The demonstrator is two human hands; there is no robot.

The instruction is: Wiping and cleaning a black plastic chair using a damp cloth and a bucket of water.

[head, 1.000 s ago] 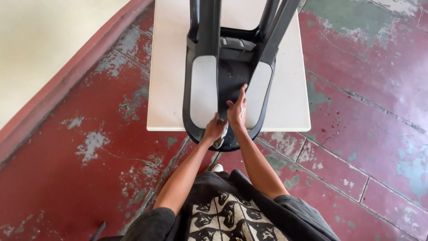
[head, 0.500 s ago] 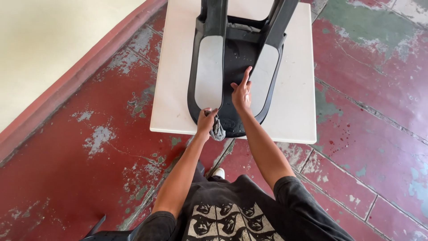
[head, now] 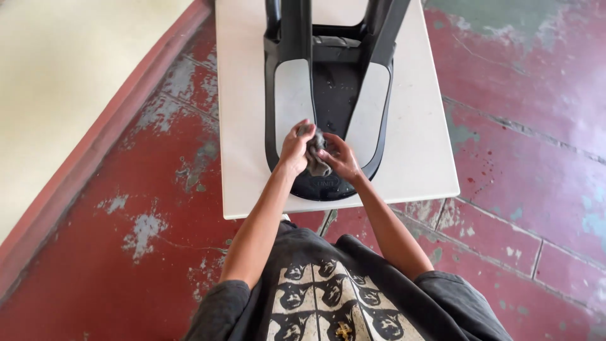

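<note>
A black plastic chair point(head: 328, 76) lies upside down on a white table point(head: 416, 145), its legs pointing up and away from me. Both of my hands meet over the near part of the chair's underside. My left hand point(head: 295, 146) grips a crumpled grey cloth point(head: 314, 155) from the left. My right hand point(head: 339, 158) holds the same cloth from the right, fingers curled on it. The cloth sits just above the chair's rounded near rim point(head: 322, 188).
The table stands on a worn red floor point(head: 126, 208) with patches of flaked paint. A red skirting strip and a pale wall point(head: 57, 82) run along the left. Tiled red floor point(head: 543, 177) with grooves stretches to the right of the table.
My right hand left the chair's underside, where its fingers pointed up, and came down to join the left hand on the cloth. The cloth moved up from the rim.
</note>
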